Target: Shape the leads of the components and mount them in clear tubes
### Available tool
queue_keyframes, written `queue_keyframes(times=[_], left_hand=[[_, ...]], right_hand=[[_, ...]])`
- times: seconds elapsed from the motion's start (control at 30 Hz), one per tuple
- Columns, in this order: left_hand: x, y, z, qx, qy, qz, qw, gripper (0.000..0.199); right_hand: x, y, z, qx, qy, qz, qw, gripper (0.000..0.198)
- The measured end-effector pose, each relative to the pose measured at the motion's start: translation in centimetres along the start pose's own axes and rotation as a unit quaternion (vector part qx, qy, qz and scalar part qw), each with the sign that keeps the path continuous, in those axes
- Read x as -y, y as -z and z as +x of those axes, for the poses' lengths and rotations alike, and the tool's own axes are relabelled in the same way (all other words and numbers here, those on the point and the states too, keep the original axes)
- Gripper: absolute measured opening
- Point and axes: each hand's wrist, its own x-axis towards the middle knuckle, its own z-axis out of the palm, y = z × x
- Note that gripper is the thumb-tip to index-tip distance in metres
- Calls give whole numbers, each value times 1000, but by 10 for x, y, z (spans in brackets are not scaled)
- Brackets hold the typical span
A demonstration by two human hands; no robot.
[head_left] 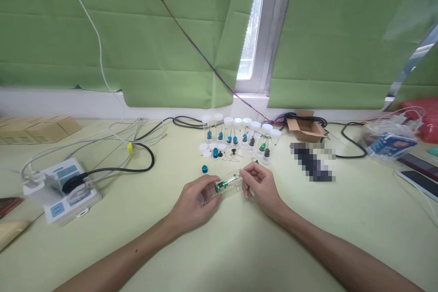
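My left hand (194,201) is wrapped round a clear plastic tube (230,179), which lies tilted with its mouth toward the right. Inside the tube is a green metal part (221,186) with a thin metal rod. At the tube's mouth, the fingers of my right hand (263,188) are pinched together; what they grip is too small to make out. A small bent metal piece shows by the tube's lower edge. Just beyond my left hand sits a loose blue metal part (204,169). Another blue part (215,152) lies farther back, beside loose white caps (204,148).
Several clear tubes with white caps (237,121) stand at the back, holding coloured parts. An open cardboard box (305,131) is behind them to the right. Cables run from a white power strip (73,203) at left. A phone (419,183) lies at far right.
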Motion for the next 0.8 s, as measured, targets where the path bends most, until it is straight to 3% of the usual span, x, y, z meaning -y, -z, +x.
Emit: queue_keyframes(times=[0.33, 0.8], left_hand=[[-3, 1, 1, -14, -4, 13, 1000, 22], [2, -1, -2, 2, -10, 17, 1000, 25]], right_hand=[[-2, 2, 3, -20, -9, 21, 1000, 28], [-2, 3, 6, 37, -66, 26, 997, 27]])
